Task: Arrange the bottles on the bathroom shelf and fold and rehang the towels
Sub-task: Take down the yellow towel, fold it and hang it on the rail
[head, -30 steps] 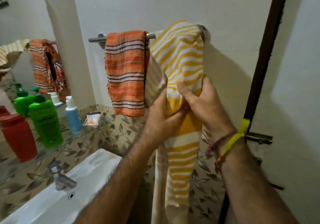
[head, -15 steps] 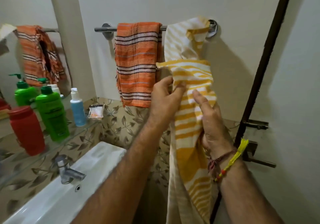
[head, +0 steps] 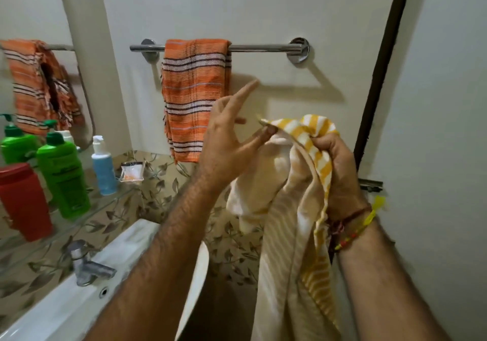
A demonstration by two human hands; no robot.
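Note:
A yellow-and-white striped towel (head: 284, 235) is off the rail and hangs bunched from my right hand (head: 337, 166), which grips its top below the right half of the bare chrome towel rail (head: 263, 48). My left hand (head: 232, 135) is spread with straight fingers, its thumb touching the towel's upper edge. An orange striped towel (head: 195, 98) hangs folded over the left part of the rail. On the glass shelf (head: 110, 203) at the left stand a red bottle (head: 23, 203), a green pump bottle (head: 63, 172) and a small blue bottle (head: 104, 166).
A white sink (head: 66, 303) with a chrome tap (head: 84, 264) lies below the shelf. A small sachet (head: 131, 173) sits at the shelf's far end. The mirror (head: 26, 11) at the left reflects the towels and bottles. A dark door frame (head: 382, 64) with a metal latch (head: 370, 184) runs down the right.
The yellow towel has come off the rail and dropped into my right hand's grip. My left hand let go of it and spread open. The right half of the rail is now bare.

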